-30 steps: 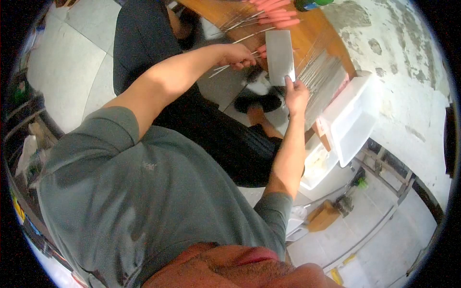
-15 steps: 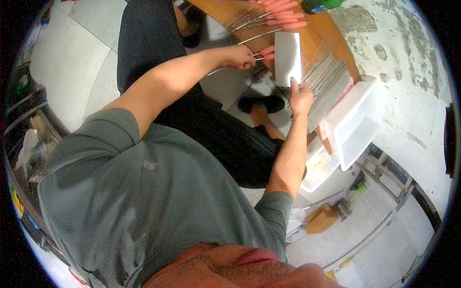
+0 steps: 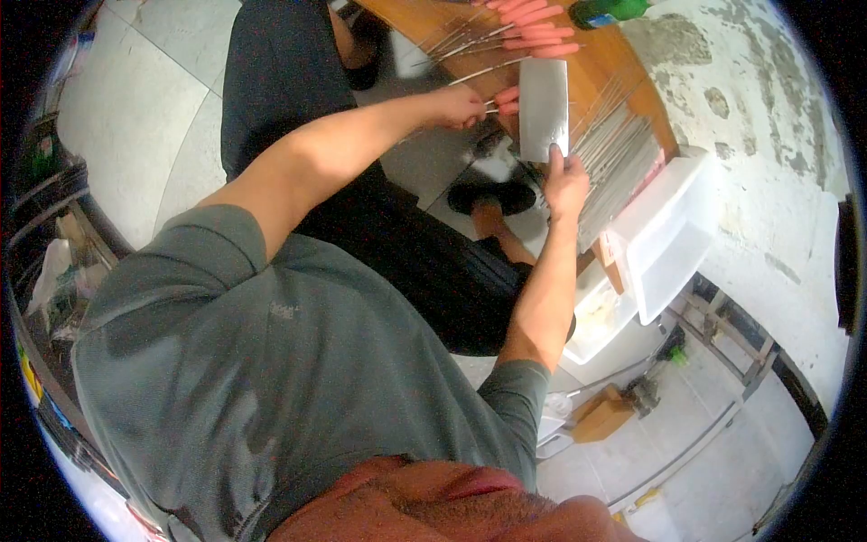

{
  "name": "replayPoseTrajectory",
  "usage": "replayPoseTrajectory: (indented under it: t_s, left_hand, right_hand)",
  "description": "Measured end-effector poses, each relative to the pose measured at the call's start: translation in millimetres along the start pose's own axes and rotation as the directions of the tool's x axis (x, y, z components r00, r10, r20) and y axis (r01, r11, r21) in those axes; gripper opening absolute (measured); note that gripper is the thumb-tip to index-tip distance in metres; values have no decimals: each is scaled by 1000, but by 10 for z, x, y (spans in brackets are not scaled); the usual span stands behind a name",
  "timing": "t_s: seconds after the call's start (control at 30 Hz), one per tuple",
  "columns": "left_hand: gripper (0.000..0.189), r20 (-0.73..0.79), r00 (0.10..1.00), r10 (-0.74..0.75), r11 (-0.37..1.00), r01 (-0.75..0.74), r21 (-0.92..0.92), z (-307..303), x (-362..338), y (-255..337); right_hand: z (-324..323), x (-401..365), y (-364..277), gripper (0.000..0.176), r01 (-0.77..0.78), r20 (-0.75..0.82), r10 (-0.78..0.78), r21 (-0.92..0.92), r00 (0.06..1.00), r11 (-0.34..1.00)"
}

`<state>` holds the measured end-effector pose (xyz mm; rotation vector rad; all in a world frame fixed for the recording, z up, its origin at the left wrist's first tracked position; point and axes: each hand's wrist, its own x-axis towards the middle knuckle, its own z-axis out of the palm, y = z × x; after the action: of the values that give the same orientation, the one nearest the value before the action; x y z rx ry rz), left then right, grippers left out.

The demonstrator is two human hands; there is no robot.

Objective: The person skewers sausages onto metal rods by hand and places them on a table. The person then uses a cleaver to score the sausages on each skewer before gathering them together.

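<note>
My left hand is closed around sausage skewers, their pink sausages pointing toward the blade. In my right hand is a broad cleaver, its wide flat blade raised and partly covering the sausage ends and the table behind. My right thumb lies along the blade's lower edge. Beyond both hands, several skewered sausages lie on the wooden table, their metal sticks toward the left. To the right of the cleaver is a pile of bare metal skewers.
A white plastic bin stands to the right of the skewers, with another white container below it. A green bottle lies at the table's far edge by the stained wall. A cardboard box sits lower right.
My left hand has shifted slightly to the right with the sausage skewers. The cleaver has barely moved, and my right hand keeps the same grip.
</note>
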<state>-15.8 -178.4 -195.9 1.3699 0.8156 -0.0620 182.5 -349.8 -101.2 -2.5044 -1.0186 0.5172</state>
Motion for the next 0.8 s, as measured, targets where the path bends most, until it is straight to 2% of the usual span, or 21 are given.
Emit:
replayPoseTrajectory:
  t_s: [0.1, 0.2, 0.3, 0.43, 0.53, 0.63, 0.73, 0.8]
  left_hand:
    - [24, -24, 999, 36, 999, -35, 26, 27, 54, -55]
    - [26, -39, 997, 62, 990, -57, 126, 9, 79, -71]
    - [28, -58, 996, 67, 982, -56, 178, -4, 31, -18]
    - [28, -60, 998, 27, 981, -15, 195, 26, 93, -39]
    - [39, -55, 997, 55, 968, -40, 250, 11, 95, -51]
    - [40, -62, 992, 111, 952, -88, 294, 7, 143, -79]
    - [27, -91, 994, 53, 981, -35, 193, 26, 136, -51]
    - [27, -101, 994, 29, 984, -11, 179, 28, 99, -21]
  right_hand:
    - [-42, -30, -183, 41, 48, 29, -48, 0, 998, 999]
    - [73, 50, -79, 40, 96, 18, -96, -20, 995, 995]
    - [100, 81, -25, 41, 35, 23, -36, 46, 999, 998]
    - [90, 80, -3, 41, 82, 0, -82, 8, 997, 997]
    - [77, 62, -9, 41, 85, 10, -85, -40, 996, 996]
    - [11, 0, 52, 41, 95, 42, -92, -80, 995, 992]
    - [-17, -80, 161, 40, 81, 114, -74, -63, 991, 995]
    - [-60, -79, 142, 40, 93, 50, -90, -63, 995, 994]
